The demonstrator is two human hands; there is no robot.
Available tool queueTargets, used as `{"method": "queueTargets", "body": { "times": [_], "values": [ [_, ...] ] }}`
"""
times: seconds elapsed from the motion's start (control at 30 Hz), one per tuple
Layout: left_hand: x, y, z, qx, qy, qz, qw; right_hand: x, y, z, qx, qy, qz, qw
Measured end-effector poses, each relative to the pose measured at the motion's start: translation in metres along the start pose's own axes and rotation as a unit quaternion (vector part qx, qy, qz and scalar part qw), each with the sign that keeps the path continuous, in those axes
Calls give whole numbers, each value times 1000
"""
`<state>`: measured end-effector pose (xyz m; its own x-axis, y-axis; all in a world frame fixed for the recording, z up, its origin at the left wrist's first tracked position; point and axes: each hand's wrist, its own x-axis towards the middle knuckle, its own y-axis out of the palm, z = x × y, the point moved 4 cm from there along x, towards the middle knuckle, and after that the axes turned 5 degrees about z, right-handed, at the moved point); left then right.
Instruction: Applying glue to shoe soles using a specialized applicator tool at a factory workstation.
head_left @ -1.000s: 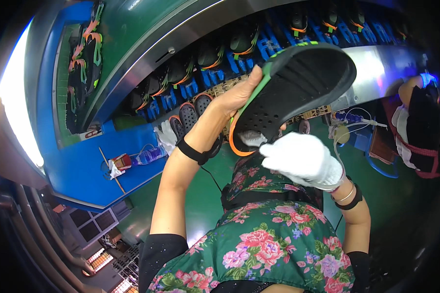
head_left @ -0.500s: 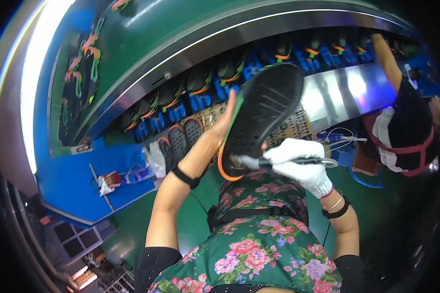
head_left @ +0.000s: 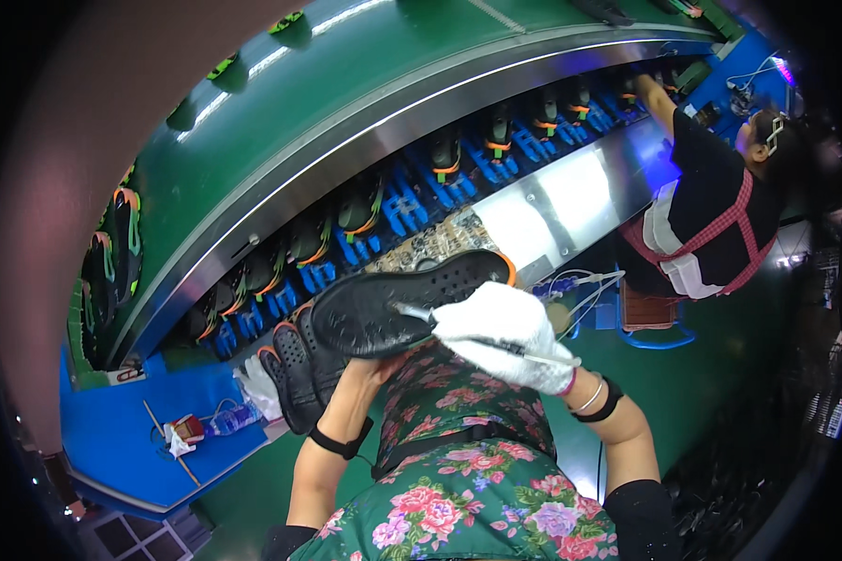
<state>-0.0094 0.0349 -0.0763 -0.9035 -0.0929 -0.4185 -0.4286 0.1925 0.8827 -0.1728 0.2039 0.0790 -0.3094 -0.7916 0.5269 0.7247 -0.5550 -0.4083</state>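
Note:
A black shoe sole (head_left: 365, 309) with small holes and an orange rim at one end lies nearly crosswise in front of me. My left hand (head_left: 380, 366), bare, grips it from below at the near edge; most of its fingers are hidden under it. My right hand (head_left: 500, 337), in a white knit glove, is closed round a brush (head_left: 419, 312) with a tube at its back end. The bristles touch the sole's dark, wet-looking face, left of its middle. Beside my left forearm stand several more perforated soles (head_left: 295, 365) with orange rims.
Ahead runs a line of shoes on blue holders (head_left: 405, 208) under a metal-edged green conveyor (head_left: 365, 70). A metal ledge (head_left: 552, 220) borders it. On the left, a blue table (head_left: 112, 439) bears a bottle (head_left: 232, 420) and a stick. Another person (head_left: 711, 206) reaches toward the line near a stool (head_left: 647, 312).
The sole has turned from upright to nearly crosswise, its orange end now at the right. My left hand has moved beneath it. The brush has shifted from the perforated end toward the other end.

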Motion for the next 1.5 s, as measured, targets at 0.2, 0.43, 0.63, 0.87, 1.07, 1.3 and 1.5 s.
{"method": "queueTargets", "body": {
  "times": [0.2,0.43,0.63,0.87,1.07,1.3,1.5],
  "values": [
    [-11,102,-1,-175,-16,237,956,-1,-5,10,-36,20,-94,995],
    [18,62,31,-72,54,78,993,21,-26,16,-86,1,-60,994],
    [11,72,46,18,30,62,997,33,-21,16,-128,-51,-67,988],
    [12,56,59,-146,16,245,958,31,3,22,-82,-24,-8,996],
    [20,51,50,-99,32,201,974,22,1,10,-85,16,-42,995],
    [29,61,30,-68,37,175,981,27,-9,4,-49,35,-105,993],
    [35,61,23,86,52,56,993,21,15,8,-60,-16,-56,996]
  ]
}}
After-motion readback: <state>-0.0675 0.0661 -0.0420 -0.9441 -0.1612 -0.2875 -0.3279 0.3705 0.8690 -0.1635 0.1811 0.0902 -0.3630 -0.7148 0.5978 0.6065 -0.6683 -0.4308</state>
